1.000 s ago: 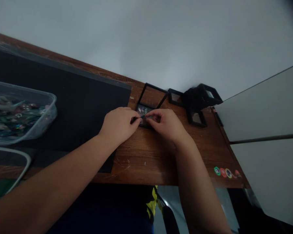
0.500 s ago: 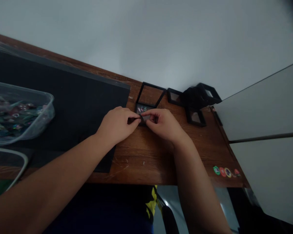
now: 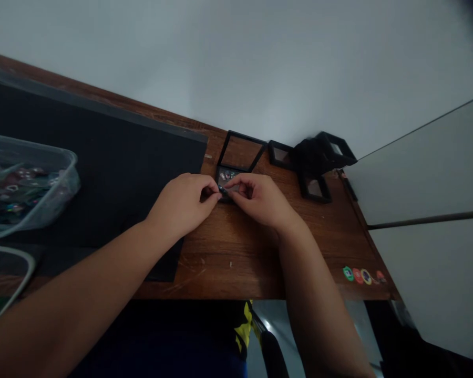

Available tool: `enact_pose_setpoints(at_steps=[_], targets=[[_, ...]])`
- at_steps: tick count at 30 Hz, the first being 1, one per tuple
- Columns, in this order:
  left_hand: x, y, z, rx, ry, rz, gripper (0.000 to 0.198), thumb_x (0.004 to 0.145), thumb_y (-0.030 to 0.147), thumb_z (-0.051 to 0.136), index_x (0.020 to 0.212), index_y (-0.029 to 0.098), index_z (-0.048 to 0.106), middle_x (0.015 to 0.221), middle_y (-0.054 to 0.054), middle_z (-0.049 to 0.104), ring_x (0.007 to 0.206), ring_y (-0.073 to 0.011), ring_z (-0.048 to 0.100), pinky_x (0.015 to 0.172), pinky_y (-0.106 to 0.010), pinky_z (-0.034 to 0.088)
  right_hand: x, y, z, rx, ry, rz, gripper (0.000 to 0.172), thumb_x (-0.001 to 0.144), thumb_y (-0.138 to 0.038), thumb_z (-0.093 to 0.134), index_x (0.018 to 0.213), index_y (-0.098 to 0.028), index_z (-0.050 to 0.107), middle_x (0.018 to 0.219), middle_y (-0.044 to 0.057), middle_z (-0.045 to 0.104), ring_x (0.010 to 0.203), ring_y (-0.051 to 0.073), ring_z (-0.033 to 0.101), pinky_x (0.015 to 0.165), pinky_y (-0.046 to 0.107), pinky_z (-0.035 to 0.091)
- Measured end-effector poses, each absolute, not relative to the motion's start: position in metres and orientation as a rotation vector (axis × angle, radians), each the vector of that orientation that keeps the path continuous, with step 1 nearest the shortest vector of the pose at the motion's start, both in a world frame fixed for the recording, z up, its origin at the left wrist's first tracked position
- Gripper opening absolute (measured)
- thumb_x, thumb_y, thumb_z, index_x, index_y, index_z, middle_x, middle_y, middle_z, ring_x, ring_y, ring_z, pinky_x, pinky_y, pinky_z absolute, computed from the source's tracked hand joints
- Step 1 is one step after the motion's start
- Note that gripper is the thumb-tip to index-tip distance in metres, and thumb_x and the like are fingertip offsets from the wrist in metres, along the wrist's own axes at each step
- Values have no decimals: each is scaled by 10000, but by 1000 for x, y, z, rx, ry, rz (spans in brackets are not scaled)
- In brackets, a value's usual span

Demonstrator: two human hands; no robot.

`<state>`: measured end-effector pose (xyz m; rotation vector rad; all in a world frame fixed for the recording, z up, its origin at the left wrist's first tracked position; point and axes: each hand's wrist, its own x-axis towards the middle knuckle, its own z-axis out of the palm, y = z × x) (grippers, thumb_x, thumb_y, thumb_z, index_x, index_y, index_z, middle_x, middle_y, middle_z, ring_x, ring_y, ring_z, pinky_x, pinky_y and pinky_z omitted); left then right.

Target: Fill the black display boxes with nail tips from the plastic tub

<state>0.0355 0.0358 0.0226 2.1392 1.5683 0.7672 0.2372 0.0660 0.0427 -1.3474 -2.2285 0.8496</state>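
An open black display frame [image 3: 243,151] stands on the wooden desk, its clear lid raised towards the wall. Several small shiny pieces [image 3: 227,175] lie in its lower half. Just above the near part of that half, my left hand [image 3: 187,202] pinches a small dark shiny piece [image 3: 222,190] between thumb and forefinger. My right hand [image 3: 260,198] meets it from the other side, thumb and forefinger closed around its right end and the other fingers curled in. The piece is too small and partly covered to name its kind.
A clear plastic tub [image 3: 69,181] of mixed shiny trinkets sits on a black mat [image 3: 142,152] at left. Right of the frame are more black frames [image 3: 315,188] and a dark bundle. Round coloured stickers [image 3: 357,275] mark the desk's right front corner. A wall rises behind.
Both hands have shifted slightly left, still together over the open frame. The dark piece between the fingertips has turned and shows more of its shiny surface. The view has moved a little.
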Motion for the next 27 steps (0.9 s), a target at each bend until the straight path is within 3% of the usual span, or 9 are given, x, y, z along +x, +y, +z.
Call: enact_pose_setpoints(at_steps=[5, 14, 24, 27], targets=[[36, 36, 18, 2153, 1559, 782, 186, 901, 280, 654, 1050, 242, 759, 897, -35, 787, 828, -248, 690, 700, -365, 506, 238, 68, 38, -1326, -2235, 844, 166, 872, -194, 652, 998, -172, 758, 627, -47, 543, 576, 103, 456, 569, 254, 337], [37, 36, 21, 2139, 1532, 673, 334, 944, 343, 580, 1200, 224, 758, 1083, -54, 788, 996, -287, 670, 886, -447, 518, 238, 68, 39, -1400, -2232, 813, 180, 864, -212, 704, 1035, -198, 759, 619, -53, 552, 566, 108, 456, 566, 256, 317], [38, 30, 28, 2124, 1655, 759, 258, 933, 282, 601, 1121, 215, 764, 1060, -62, 761, 1043, -300, 672, 908, -456, 541, 236, 62, 49, -1484, -2286, 718, 204, 864, -209, 707, 1056, -206, 777, 646, -34, 594, 575, 119, 471, 585, 271, 325], [34, 25, 42, 2153, 1741, 909, 286, 948, 266, 596, 1188, 191, 732, 1102, -78, 736, 1087, -304, 663, 952, -454, 544, 236, 61, 50, -1462, -2279, 682, 216, 864, -227, 706, 1069, -208, 773, 659, -30, 601, 588, 124, 492, 592, 273, 339]])
